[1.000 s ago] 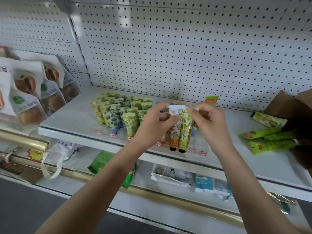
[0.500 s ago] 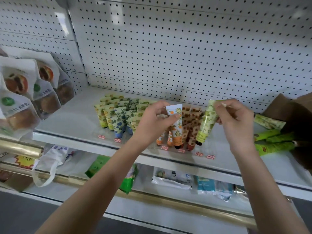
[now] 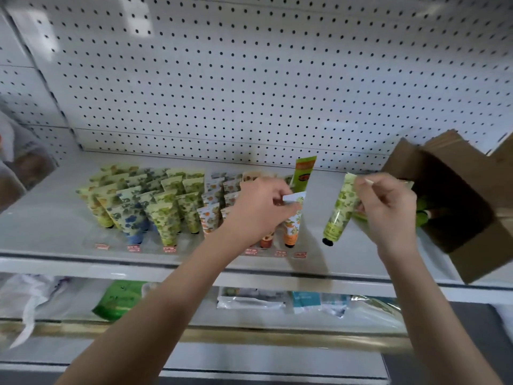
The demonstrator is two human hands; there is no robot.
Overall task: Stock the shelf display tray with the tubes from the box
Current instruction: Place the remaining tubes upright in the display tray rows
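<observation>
From the head view, a white shelf (image 3: 50,218) is running from side to side, with a white wall full of little holes (image 3: 249,79) standing behind it. Many small tubes (image 3: 155,201) are standing cap down in rows on the left and middle of the shelf, near its front edge. Little red tags (image 3: 134,248) are sitting along that edge.

The left hand (image 3: 258,212) is pinching an orange and white tube (image 3: 293,229) by its flat top, at the right end of the rows. The right hand (image 3: 388,209) is pinching a green tube (image 3: 340,212) by its flat top too. This tube is hanging tilted, cap down, over the bare part of the shelf between the rows and the brown box (image 3: 472,245). The two hands are staying apart.

The box is lying open at the right end of the shelf, and the picture edge is cutting it off. More green tubes (image 3: 422,215) are peeking out of it behind the right hand. The left hand is hiding some of the rows. I cannot make out the tray under the tubes. Blurry bags (image 3: 25,168) are showing at the far left. A lower shelf (image 3: 177,357) is holding packets (image 3: 122,298) that are hard to read.
</observation>
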